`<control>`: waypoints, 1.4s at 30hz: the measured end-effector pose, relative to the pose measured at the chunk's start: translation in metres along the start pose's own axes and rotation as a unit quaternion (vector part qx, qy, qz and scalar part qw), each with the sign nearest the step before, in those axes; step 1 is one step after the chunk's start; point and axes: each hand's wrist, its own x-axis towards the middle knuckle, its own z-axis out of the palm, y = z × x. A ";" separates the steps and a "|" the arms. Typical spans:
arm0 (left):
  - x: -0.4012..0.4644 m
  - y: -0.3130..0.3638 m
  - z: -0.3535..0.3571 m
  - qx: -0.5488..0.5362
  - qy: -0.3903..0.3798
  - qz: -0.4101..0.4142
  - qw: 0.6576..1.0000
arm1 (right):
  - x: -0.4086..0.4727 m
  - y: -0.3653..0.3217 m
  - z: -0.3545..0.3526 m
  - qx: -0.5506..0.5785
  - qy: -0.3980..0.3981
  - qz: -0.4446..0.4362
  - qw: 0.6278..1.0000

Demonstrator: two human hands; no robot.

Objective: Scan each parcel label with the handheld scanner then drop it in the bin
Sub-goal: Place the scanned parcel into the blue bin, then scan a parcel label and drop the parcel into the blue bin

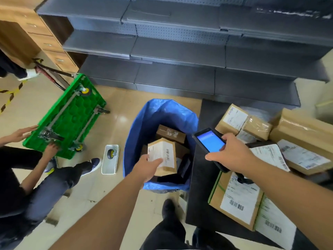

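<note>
My left hand (146,166) grips a small brown cardboard parcel (164,156) with a white barcode label, held over the open mouth of the blue bag-lined bin (137,127). Inside the bin lie another brown box (170,133) and dark items. My right hand (232,152) holds the black handheld scanner (210,141), its blue screen lit, just right of the bin over the black table's edge. Several labelled parcels (236,199) lie on the black table (200,186) to the right.
A person crouches at the left, both hands on an overturned green wheeled cart (66,116). A metal tray with a loose wheel (110,158) lies on the tiled floor beside the bin. Grey shelving (180,51) stands behind. My dark shoe (168,207) is below the bin.
</note>
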 end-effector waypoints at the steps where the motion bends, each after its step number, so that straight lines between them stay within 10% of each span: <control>1: 0.001 0.003 0.002 0.020 -0.014 0.006 1.000 | -0.001 0.001 -0.001 0.002 0.005 0.004 1.000; 24: -0.031 0.088 0.034 0.061 -0.062 0.134 0.987 | -0.035 0.037 -0.027 0.002 0.062 0.013 0.998; 42: -0.142 0.118 0.200 0.113 -0.075 0.219 0.966 | -0.128 0.217 -0.076 0.102 0.130 0.047 0.985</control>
